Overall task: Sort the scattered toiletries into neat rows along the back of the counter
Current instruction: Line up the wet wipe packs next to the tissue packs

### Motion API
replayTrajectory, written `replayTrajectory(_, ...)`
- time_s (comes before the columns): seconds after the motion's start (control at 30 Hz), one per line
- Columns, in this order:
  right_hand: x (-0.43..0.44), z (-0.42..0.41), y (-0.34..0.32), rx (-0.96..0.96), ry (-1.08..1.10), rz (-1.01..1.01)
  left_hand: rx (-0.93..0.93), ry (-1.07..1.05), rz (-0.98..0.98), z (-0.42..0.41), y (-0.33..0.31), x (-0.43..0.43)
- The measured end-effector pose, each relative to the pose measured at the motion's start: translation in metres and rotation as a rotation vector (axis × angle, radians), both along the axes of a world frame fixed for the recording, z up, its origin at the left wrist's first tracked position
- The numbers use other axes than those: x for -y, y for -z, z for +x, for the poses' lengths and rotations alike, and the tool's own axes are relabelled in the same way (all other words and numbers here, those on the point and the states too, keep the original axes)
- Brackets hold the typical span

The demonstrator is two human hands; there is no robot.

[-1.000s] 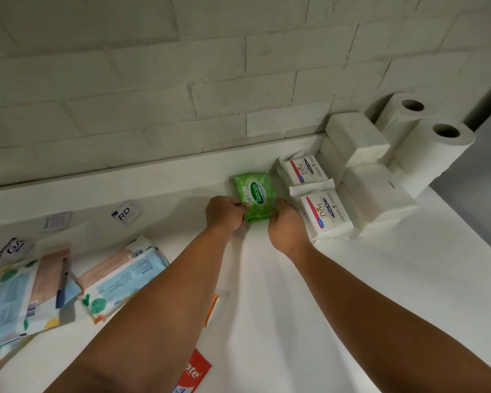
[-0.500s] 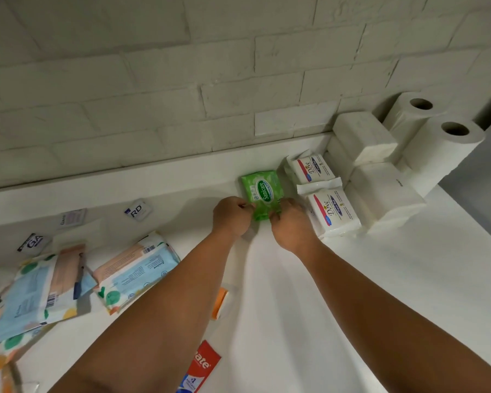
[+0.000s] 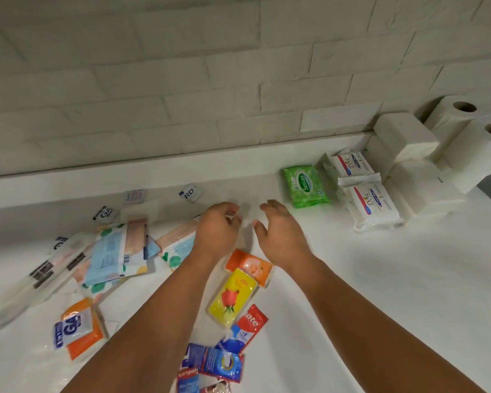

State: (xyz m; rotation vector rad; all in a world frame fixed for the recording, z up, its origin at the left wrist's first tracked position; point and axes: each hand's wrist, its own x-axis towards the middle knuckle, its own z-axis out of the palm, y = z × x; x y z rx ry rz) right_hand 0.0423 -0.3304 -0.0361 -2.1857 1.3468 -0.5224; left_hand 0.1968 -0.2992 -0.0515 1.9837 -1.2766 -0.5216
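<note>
A green Sanicare wipes pack (image 3: 305,186) lies flat near the back of the white counter (image 3: 380,279), just left of two white Dove packs (image 3: 373,205) (image 3: 350,165). My left hand (image 3: 217,231) and my right hand (image 3: 278,231) hover side by side over the counter, left of the green pack and apart from it, fingers curled loosely and holding nothing. Just below my hands lie an orange pack (image 3: 250,266) and a yellow rose-print pack (image 3: 233,297). Red and blue toothpaste sachets (image 3: 247,327) lie nearer to me.
White tissue packs (image 3: 403,137) and two toilet rolls (image 3: 471,137) stand at the back right against the brick wall. Patterned wipes packs (image 3: 116,256), clear wrapped items (image 3: 40,279), an orange pack with a sachet (image 3: 77,330) and small sachets (image 3: 190,192) are scattered at the left.
Both hands have let go of the green wipes pack and drawn back to the left of it. The view has swung down and left, showing more scattered items.
</note>
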Motion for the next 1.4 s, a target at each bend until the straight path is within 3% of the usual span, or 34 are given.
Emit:
replayTrajectory(0.27,-0.053,0.066,0.011,-0.039,-0.202,0.008,0.149,-0.032,0.016,0.079,0.005,-0.069)
replayTrajectory(0.73,-0.064,0.115,0.039,-0.453,-0.227,-0.038,0.343,0.164,0.275,0.116,0.028,-0.111)
replayTrajectory(0.9,-0.064,0.121,0.041,-0.455,-0.223,-0.089,0.437,0.218,0.345,0.121,0.015,-0.106)
replayTrajectory(1.1,-0.066,0.121,0.043,-0.392,-0.193,-0.103,0.36,0.182,0.359,0.127,-0.006,-0.102)
replayTrajectory(1.27,-0.051,0.116,0.032,-0.207,-0.208,-0.231,0.102,0.102,0.292,0.126,-0.031,-0.097)
replayTrajectory(1.4,-0.039,0.105,0.022,-0.067,-0.218,-0.166,-0.063,0.103,0.196,0.122,-0.05,-0.092)
